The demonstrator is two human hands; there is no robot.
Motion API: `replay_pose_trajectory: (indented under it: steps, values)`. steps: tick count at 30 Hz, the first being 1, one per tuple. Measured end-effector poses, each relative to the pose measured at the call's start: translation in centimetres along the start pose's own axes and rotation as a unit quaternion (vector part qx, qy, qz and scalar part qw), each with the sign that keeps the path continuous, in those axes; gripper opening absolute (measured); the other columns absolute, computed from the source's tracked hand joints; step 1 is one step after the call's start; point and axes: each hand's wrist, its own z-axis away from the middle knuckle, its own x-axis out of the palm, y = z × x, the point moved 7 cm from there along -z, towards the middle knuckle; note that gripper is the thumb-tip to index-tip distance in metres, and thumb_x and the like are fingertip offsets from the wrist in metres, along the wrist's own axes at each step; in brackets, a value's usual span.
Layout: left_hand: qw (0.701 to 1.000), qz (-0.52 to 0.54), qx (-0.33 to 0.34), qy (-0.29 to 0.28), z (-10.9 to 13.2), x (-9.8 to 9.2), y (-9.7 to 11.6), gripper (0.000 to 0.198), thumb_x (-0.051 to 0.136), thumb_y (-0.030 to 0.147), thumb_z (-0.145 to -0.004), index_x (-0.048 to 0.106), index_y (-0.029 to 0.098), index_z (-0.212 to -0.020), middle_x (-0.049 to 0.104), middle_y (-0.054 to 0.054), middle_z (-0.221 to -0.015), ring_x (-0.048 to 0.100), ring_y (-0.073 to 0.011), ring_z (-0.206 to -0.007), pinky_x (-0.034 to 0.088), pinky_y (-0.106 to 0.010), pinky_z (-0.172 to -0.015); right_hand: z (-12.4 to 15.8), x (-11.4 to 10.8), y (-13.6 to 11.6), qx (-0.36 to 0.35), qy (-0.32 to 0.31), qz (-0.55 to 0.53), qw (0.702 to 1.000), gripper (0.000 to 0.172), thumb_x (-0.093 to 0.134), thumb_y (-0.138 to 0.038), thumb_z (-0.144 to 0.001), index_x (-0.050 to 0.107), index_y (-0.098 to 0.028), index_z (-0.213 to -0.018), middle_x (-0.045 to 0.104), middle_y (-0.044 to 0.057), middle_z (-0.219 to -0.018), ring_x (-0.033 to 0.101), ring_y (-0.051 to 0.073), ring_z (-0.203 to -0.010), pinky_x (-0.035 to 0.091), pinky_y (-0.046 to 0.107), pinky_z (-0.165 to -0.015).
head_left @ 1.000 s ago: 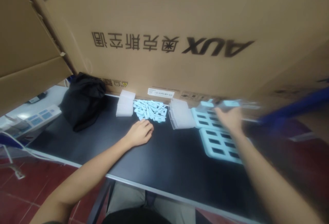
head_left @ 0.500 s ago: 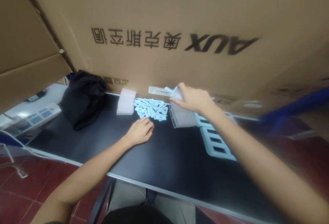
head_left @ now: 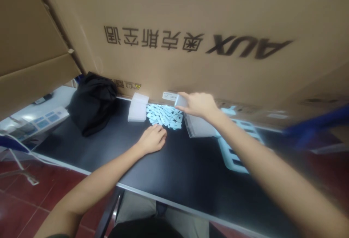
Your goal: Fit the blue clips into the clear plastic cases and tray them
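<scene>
My left hand [head_left: 153, 138] rests on the black tabletop with its fingers curled, just in front of a pile of small light-blue plastic pieces [head_left: 165, 115]. Whether anything is under its fingers is hidden. Above the right end of the pile, my right hand [head_left: 200, 104] grips a small pale translucent piece [head_left: 181, 101] between thumb and fingers. Below that hand lies a clear plastic box [head_left: 199, 126]. Left of the pile is another translucent box [head_left: 137, 107]. A light-blue slotted frame [head_left: 234, 159] is partly covered by my right forearm.
A large cardboard box [head_left: 174, 67] stands along the back of the black table [head_left: 169, 176]. Black cloth [head_left: 94, 103] lies at the left, beside a white and blue box [head_left: 46, 121]. A blurred blue bar [head_left: 316, 125] is at the right.
My right hand has turned and lowered slightly, still holding the pale piece. A light-blue part shows behind my right wrist. The whole view has shifted a little; my left hand stays by the pile.
</scene>
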Motion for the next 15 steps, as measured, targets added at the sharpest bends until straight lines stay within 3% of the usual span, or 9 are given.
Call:
replay_pose_trajectory:
  steps: [2,4,8,11,15]
  values:
    - [1.000,0.001,0.000,-0.001,0.0,0.0,0.0,0.017,0.051,0.024,-0.102,0.067,0.021,-0.104,0.067,-0.007,-0.105,0.059,-0.0257,-0.104,0.051,-0.040,-0.092,-0.1,0.4,-0.1,-0.004,-0.002,-0.016,1.000,0.076,0.051,-0.071,-0.097,0.043,-0.032,-0.162,0.075,0.014,-0.118,0.070,0.033,-0.100,0.045,0.037,-0.078]
    - [1.000,0.002,0.001,0.003,0.0,-0.1,0.0,0.017,0.051,0.024,-0.102,0.067,0.020,-0.104,0.067,-0.007,-0.105,0.060,-0.0254,-0.104,0.051,-0.040,-0.093,-0.1,0.6,0.0,-0.003,0.009,-0.040,0.999,0.077,0.050,-0.067,-0.098,0.039,-0.028,-0.164,0.071,0.017,-0.126,0.069,0.033,-0.100,0.046,0.039,-0.079]
    - [1.000,-0.001,0.007,0.007,0.0,-0.1,0.1,0.018,0.051,0.025,-0.103,0.067,0.020,-0.104,0.066,-0.008,-0.104,0.060,-0.0253,-0.103,0.052,-0.041,-0.095,-0.3,0.8,-0.2,-0.016,0.049,-0.085,0.995,0.063,0.053,-0.052,-0.095,0.052,-0.011,-0.143,0.057,0.024,-0.136,0.065,0.032,-0.097,0.047,0.039,-0.075]
    - [1.000,-0.001,0.006,0.005,0.0,-0.1,0.1,0.017,0.051,0.025,-0.102,0.068,0.020,-0.103,0.066,-0.008,-0.104,0.060,-0.0254,-0.102,0.052,-0.041,-0.094,-0.6,0.8,-2.2,-0.085,0.074,-0.101,0.988,0.052,0.057,-0.045,-0.092,0.058,-0.009,-0.129,0.058,0.024,-0.128,0.062,0.035,-0.104,0.049,0.043,-0.080]
    - [1.000,0.001,0.002,0.003,-0.1,0.0,0.0,0.017,0.052,0.025,-0.102,0.068,0.020,-0.104,0.067,-0.008,-0.105,0.060,-0.0259,-0.103,0.052,-0.041,-0.094,-1.3,0.3,-6.9,-0.182,0.101,-0.135,0.969,0.049,0.058,-0.037,-0.096,0.053,-0.010,-0.136,0.063,0.022,-0.128,0.058,0.037,-0.119,0.047,0.048,-0.096]
